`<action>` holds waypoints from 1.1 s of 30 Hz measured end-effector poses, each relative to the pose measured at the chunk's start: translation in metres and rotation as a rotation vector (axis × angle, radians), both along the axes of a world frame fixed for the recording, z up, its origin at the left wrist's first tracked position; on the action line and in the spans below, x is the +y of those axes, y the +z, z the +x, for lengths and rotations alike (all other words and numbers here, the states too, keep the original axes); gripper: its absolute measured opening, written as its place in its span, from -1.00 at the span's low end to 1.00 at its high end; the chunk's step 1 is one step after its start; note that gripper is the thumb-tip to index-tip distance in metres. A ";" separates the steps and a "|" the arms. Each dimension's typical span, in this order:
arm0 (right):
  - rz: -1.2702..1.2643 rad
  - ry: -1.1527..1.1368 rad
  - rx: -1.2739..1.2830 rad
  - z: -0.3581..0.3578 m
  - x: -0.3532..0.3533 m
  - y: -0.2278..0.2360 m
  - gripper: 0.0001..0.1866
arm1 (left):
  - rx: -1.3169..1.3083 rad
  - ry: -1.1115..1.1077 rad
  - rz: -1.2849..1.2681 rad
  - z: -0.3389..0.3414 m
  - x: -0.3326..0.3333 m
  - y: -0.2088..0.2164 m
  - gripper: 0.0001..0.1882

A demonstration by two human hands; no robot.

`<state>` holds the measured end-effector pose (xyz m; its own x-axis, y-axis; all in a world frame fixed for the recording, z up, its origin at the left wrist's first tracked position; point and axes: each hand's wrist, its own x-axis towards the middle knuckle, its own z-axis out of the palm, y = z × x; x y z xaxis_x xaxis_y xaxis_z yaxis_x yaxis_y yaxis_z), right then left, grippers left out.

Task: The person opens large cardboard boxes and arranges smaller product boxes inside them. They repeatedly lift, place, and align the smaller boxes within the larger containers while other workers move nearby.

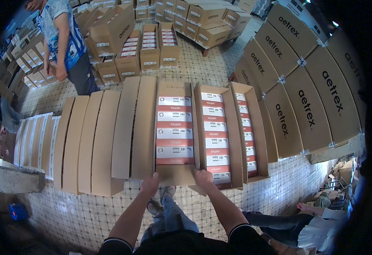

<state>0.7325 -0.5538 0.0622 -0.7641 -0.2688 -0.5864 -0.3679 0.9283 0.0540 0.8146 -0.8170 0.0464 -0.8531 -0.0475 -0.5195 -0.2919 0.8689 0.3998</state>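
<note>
In front of me stands a long open cardboard carton (176,88), with a row of red and white shoe boxes (174,134) inside. My left hand (150,184) is closed at the left corner of its near end, by the brown end flap (175,174). At the right corner of that same end, my right hand (203,178) grips the cardboard, fingertips partly hidden. A second open carton (235,140) of shoe boxes stands just right of it, and a third (260,140) beyond. Directly left, a carton (144,127) has its long flaps up, hiding its inside.
More cartons (84,142) line up leftward, ending in taped ones (35,142). Large cartons (307,102) are stacked at right. One person (69,46) stands at far left; another (317,225) is at lower right. A blue object (19,211) lies on the tiled floor (88,212).
</note>
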 end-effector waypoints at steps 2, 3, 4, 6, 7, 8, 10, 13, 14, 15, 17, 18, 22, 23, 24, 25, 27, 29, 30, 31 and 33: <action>-0.066 -0.083 0.038 0.018 -0.003 0.013 -0.71 | -0.128 -0.014 0.026 0.015 0.006 0.014 -0.74; -0.106 -0.107 0.077 0.025 -0.007 0.019 -0.67 | -0.100 0.009 0.038 0.017 0.008 0.020 -0.73; -0.113 -0.222 -0.006 0.031 -0.013 0.024 -0.57 | -0.073 0.008 0.045 0.017 0.012 0.027 -0.71; -0.212 -0.130 0.315 0.044 -0.028 0.029 -0.50 | 0.132 0.011 0.013 0.009 0.017 0.035 -0.50; -0.211 -0.070 0.448 0.045 -0.039 0.027 -0.47 | 0.195 0.070 0.026 -0.001 0.018 0.036 -0.46; -0.421 -0.064 0.429 0.043 -0.051 0.021 -0.45 | 0.196 0.122 0.011 -0.014 0.020 0.034 -0.42; -0.714 -0.002 0.291 0.035 -0.076 0.003 -0.40 | 0.145 0.182 0.099 -0.033 0.016 0.027 -0.37; -0.726 -0.141 0.084 0.014 -0.108 -0.031 -0.40 | 0.110 0.211 0.344 -0.045 -0.003 0.011 -0.36; -0.593 -0.132 0.050 0.010 -0.109 -0.037 -0.39 | 0.147 0.226 0.390 -0.044 -0.009 0.006 -0.36; -0.504 -0.130 0.059 0.002 -0.110 -0.042 -0.37 | 0.144 0.259 0.421 -0.042 -0.015 0.002 -0.37; -0.338 -0.081 -0.019 -0.012 -0.106 -0.040 -0.33 | 0.370 0.152 0.453 -0.042 -0.023 -0.005 -0.38; -0.258 -0.033 -0.112 -0.016 -0.101 -0.033 -0.30 | 0.422 0.106 0.471 -0.042 -0.026 -0.006 -0.39; -0.375 0.030 -0.158 -0.005 -0.082 0.016 -0.39 | 0.194 0.155 0.411 -0.044 -0.030 0.004 -0.41; -0.385 0.107 -0.134 0.014 -0.074 0.030 -0.43 | 0.175 0.173 0.408 -0.043 -0.028 0.009 -0.42; -0.478 0.074 -0.050 0.044 -0.067 0.045 -0.45 | 0.156 0.187 0.406 -0.044 -0.024 0.014 -0.42; -0.423 0.014 -0.273 0.059 -0.060 0.055 -0.45 | 0.191 0.188 0.350 -0.044 -0.019 0.019 -0.41; -0.436 0.064 -0.268 0.065 -0.056 0.058 -0.49 | 0.247 0.207 0.225 -0.043 -0.003 0.026 -0.41; -0.430 -0.072 -0.430 0.047 -0.058 0.049 -0.55 | 0.048 0.291 0.122 -0.047 0.018 0.027 -0.35; -0.640 0.030 -0.353 0.022 -0.057 0.043 -0.59 | 0.129 0.290 0.075 -0.045 0.025 0.027 -0.33; -0.686 -0.144 -0.376 -0.006 -0.064 0.034 -0.59 | 0.170 0.275 0.042 -0.046 0.029 0.026 -0.32; -0.859 -0.402 -0.280 -0.059 -0.088 0.018 -0.58 | 0.179 0.312 0.083 -0.046 0.027 0.024 -0.32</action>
<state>0.6731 -0.6416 0.0803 -0.7552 -0.4385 -0.4872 0.0871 0.6696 -0.7376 0.7691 -0.7902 0.0700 -0.8821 -0.2836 -0.3762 -0.4565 0.7118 0.5338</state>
